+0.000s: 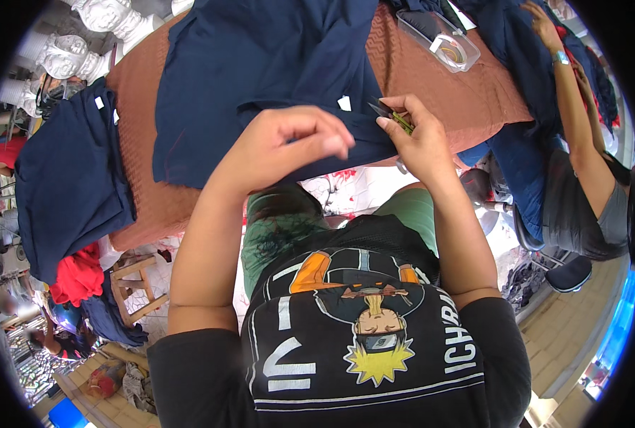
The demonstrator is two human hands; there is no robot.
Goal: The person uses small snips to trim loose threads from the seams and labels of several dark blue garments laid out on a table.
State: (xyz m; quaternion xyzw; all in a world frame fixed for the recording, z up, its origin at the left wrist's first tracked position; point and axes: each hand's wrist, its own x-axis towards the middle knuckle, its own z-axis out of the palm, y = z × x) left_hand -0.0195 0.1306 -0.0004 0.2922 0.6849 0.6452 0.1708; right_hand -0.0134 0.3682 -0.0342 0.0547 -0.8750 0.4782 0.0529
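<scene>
A dark navy garment point(260, 64) lies spread across the brown-covered table in front of me, its near edge hanging over the table's edge. My right hand point(421, 135) grips small thread snips point(403, 123) with yellow-green handles; their dark blades point up and left over the cloth. Above the garment's near part is my left hand point(296, 143), its fingers curled in and slightly blurred, thumb close to the index finger. Whatever it may pinch is too small or hidden to see. A small white tag point(344, 103) shows on the navy cloth between my hands.
A clear plastic box point(442, 43) with a roll of tape stands on the brown table cover point(474, 100). More navy cloth point(75, 171) hangs at the left end. At right, another person's arm point(574, 100) reaches over dark fabric. A wooden stool point(139, 285) stands lower left.
</scene>
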